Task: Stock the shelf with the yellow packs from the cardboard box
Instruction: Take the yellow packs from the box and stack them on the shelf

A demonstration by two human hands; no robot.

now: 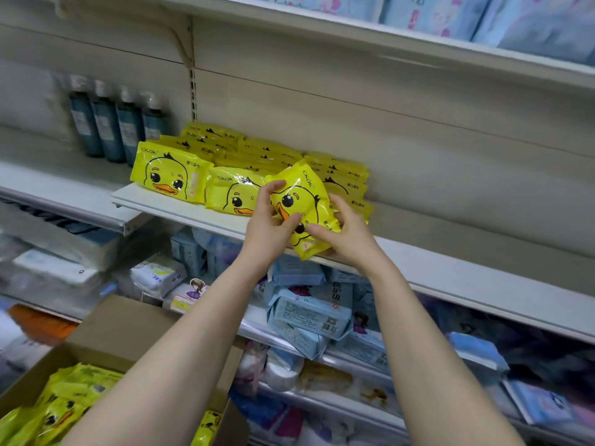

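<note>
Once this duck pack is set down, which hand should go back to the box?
Probably left: the cardboard box lies below the left hand and its forearm; the right hand, farther from it, can steady the yellow pack.

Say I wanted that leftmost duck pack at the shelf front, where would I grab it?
Probably its top edge, from the front and above. The leftmost pack stands face out; a neighbour pack sits close on its right and stacks lie behind, so only the top and left end are free. The left hand and right hand grip the held pack, so free one first.
</note>
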